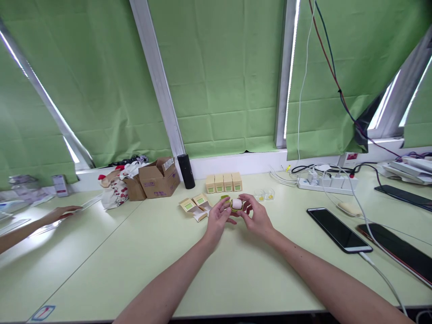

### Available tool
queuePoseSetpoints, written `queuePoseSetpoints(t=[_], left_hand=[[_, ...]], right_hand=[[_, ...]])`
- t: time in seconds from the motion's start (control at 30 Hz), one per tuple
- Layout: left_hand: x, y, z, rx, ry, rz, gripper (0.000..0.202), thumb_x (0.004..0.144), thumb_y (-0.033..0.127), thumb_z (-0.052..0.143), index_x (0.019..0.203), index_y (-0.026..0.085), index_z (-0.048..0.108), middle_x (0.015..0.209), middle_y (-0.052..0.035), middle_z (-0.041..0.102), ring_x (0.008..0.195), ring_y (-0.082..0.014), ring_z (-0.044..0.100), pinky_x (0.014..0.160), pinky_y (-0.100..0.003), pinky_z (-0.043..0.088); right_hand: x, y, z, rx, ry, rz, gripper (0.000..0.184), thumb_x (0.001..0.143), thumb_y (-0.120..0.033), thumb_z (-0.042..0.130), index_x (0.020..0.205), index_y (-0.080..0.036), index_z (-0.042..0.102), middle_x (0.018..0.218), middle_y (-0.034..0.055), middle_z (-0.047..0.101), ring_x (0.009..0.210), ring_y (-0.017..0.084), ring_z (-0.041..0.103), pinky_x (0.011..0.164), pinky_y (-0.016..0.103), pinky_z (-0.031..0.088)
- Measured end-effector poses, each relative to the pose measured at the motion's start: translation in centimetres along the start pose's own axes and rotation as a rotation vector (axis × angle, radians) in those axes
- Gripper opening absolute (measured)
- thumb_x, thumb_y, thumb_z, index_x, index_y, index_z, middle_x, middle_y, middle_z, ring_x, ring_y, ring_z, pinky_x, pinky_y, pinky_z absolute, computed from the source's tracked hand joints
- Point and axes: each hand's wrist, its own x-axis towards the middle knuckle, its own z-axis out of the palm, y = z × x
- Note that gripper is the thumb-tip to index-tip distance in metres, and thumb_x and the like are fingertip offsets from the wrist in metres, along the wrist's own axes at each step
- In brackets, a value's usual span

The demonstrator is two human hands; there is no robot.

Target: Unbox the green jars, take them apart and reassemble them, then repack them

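In the middle of the head view, my left hand [218, 220] and my right hand [254, 217] hold a small green case [232, 210] between their fingertips. Its green lid [225, 196] stands open on the left. Inside the case sits a pale pink, rounded piece [237, 204]; its exact kind cannot be made out. Left of my hands lie opened small cardboard boxes [191, 206] with green windows. Several matching boxes [224, 183] stand closed in a row behind the case. Beyond my right hand are clear plastic packs [265, 194] with yellow bits in them.
A black cylinder [186, 171], a cardboard carton [159, 177] and a printed bag [114, 191] stand at the back left. Another person's hand [62, 213] reaches in at far left. On the right lie a phone [338, 228], a darker device [398, 249], cables and a power strip [327, 183].
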Motion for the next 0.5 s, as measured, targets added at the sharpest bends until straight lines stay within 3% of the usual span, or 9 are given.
queuePoseSetpoints(t=[0.07,0.17,0.33,0.5], left_hand=[[0.17,0.03,-0.24,0.068,0.057,0.024,0.056,0.086,0.047,0.077,0.131,0.017,0.062,0.121,-0.0162,0.072,0.077,-0.0188,0.072,0.059,-0.028,0.056],[0.44,-0.15,-0.6,0.174,0.127,0.077,0.045,0.088,0.041,0.074,0.126,0.019,0.063,0.115,-0.0128,0.074,0.076,-0.0159,0.068,0.058,-0.025,0.052],[0.44,-0.3,-0.77,0.428,0.146,0.248,0.034,0.094,0.027,0.064,0.128,0.023,0.064,0.118,-0.0106,0.073,0.107,-0.0223,0.068,0.082,-0.032,0.055],[0.07,-0.11,-0.77,0.693,0.114,0.464,0.041,0.092,0.016,0.061,0.132,0.026,0.064,0.128,-0.0095,0.068,0.119,-0.0254,0.059,0.101,-0.044,0.05]], right_hand=[[0.12,-0.2,-0.06,0.061,0.009,0.034,0.039,0.091,-0.027,0.064,0.129,-0.023,0.055,0.118,0.0103,0.072,0.078,0.018,0.067,0.072,0.036,0.058],[0.26,-0.27,-0.04,0.158,0.012,0.066,0.039,0.091,-0.034,0.066,0.127,-0.023,0.055,0.113,0.01,0.073,0.08,0.019,0.067,0.072,0.035,0.058],[0.52,-0.21,-0.04,0.265,0.016,0.132,0.039,0.093,-0.047,0.065,0.123,-0.023,0.057,0.109,0.0086,0.073,0.084,0.019,0.067,0.072,0.033,0.056],[0.74,-0.09,-0.11,0.338,0.012,0.197,0.047,0.09,-0.057,0.066,0.121,-0.021,0.06,0.098,0.0067,0.072,0.082,0.019,0.066,0.066,0.029,0.052]])
